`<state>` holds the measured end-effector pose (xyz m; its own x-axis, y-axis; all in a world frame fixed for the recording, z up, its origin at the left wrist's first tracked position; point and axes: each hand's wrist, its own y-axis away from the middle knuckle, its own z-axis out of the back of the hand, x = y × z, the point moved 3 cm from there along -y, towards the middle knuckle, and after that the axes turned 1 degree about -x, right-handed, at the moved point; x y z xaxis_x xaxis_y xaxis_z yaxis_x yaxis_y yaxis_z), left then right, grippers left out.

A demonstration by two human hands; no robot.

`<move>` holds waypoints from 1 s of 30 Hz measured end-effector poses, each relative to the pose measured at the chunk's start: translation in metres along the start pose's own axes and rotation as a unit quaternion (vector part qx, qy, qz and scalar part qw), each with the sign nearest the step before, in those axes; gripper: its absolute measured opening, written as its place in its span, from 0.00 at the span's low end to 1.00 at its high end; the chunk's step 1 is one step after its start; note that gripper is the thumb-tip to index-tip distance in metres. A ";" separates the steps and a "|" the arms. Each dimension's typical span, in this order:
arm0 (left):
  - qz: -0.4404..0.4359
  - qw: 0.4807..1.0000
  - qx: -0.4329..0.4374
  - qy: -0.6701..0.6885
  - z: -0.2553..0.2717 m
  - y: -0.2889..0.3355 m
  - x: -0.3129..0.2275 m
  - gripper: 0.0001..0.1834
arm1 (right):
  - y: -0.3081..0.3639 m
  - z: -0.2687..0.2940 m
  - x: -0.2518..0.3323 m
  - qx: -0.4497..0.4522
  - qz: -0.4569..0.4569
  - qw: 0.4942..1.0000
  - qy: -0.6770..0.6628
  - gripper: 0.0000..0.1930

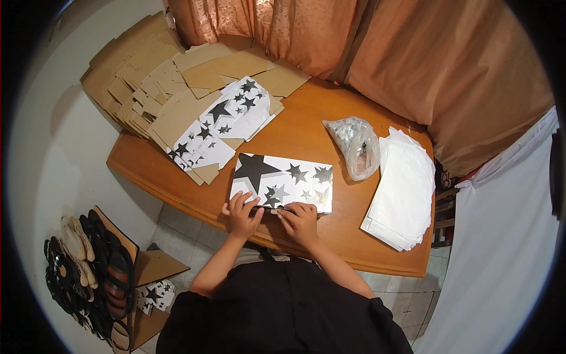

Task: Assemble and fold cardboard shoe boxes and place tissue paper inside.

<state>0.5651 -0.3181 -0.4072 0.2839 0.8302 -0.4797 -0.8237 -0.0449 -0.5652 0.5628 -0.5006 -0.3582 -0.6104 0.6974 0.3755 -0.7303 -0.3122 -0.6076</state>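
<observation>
A white cardboard box (277, 168) printed with black and grey stars lies closed near the table's front edge. My left hand (240, 215) grips its front edge left of the middle, fingers over the lid and thumb near the rim. Just to the right, my right hand (301, 223) holds the same edge with bent fingers. Between the two thumbs shows a small brown tab. The box's front face is mostly hidden from above.
Flat brown cardboard blanks (141, 82) pile up at the back left, with a star-printed blank (221, 121) on top. A clear plastic bag (356, 147) and a stack of white paper (401, 189) lie right. Sandals (88, 259) stand lower left; curtains (436, 53) hang behind the wooden table (300, 121).
</observation>
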 end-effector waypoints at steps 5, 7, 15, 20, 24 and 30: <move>0.015 1.000 -0.018 0.000 -0.002 0.001 -0.001 0.11 | -0.002 -0.005 0.000 0.009 -0.038 0.999 -0.006 0.11; 0.024 0.999 -0.025 0.005 -0.005 0.002 0.001 0.11 | -0.002 -0.006 0.000 0.004 -0.033 0.999 -0.007 0.11; 0.009 1.000 -0.018 -0.013 -0.002 0.001 -0.002 0.11 | 0.003 -0.005 0.002 -0.014 0.006 1.000 0.017 0.10; 0.016 1.000 -0.014 -0.002 -0.002 0.001 0.000 0.12 | 0.003 -0.009 0.000 -0.004 -0.042 0.999 0.007 0.09; 0.019 1.000 -0.012 0.001 -0.003 0.001 0.001 0.11 | -0.001 -0.006 0.001 -0.045 -0.077 0.994 0.068 0.08; 0.000 1.000 -0.013 -0.016 -0.002 -0.003 -0.002 0.11 | 0.001 -0.011 -0.003 -0.056 -0.054 0.992 0.099 0.07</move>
<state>0.5677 -0.3205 -0.4055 0.2674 0.8470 -0.4593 -0.8109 -0.0596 -0.5821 0.5672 -0.4953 -0.3678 -0.4492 0.8400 0.3043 -0.7429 -0.1620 -0.6495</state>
